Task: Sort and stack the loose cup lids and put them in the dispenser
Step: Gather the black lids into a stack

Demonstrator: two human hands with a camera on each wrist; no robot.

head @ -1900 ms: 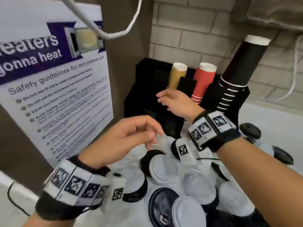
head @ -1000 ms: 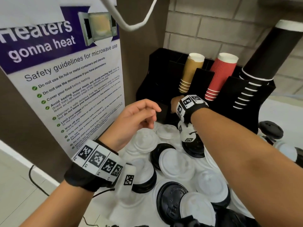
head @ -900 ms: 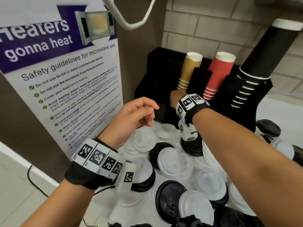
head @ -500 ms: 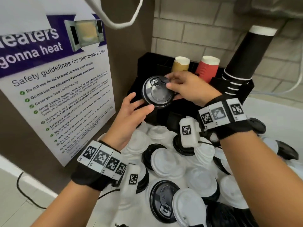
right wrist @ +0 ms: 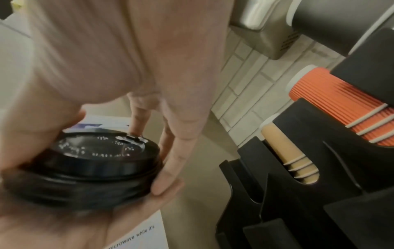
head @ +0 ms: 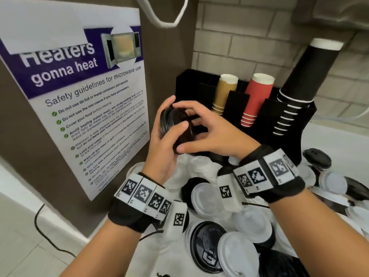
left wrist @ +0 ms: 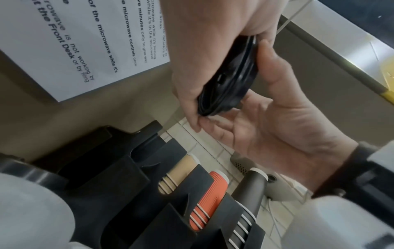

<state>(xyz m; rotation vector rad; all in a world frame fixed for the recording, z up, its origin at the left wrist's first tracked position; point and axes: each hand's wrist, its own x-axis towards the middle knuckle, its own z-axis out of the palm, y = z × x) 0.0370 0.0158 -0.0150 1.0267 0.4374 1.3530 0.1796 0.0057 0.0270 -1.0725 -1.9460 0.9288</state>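
Note:
A short stack of black lids (head: 174, 121) is held on edge in the air, just in front of the black dispenser (head: 237, 104). My left hand (head: 175, 113) cups it from the left, thumb across its face. My right hand (head: 179, 130) grips it from the right, fingers over the rim. In the left wrist view the black lids (left wrist: 230, 75) sit between both palms. The right wrist view shows the lids' embossed top (right wrist: 89, 151). Below my wrists, loose white lids (head: 205, 198) and black lids (head: 207, 246) lie piled on the counter.
In the dispenser stand tan cups (head: 224, 90), red cups (head: 256, 96) and a tall stack of black cups (head: 303, 76). A microwave safety poster (head: 89, 108) hangs on the brown panel at left. A white cable (head: 165, 19) loops overhead. Brick wall lies behind.
My right hand came back from the dispenser holding the black lids. My left hand rose to meet it, and both now grip the lids, turned on edge.

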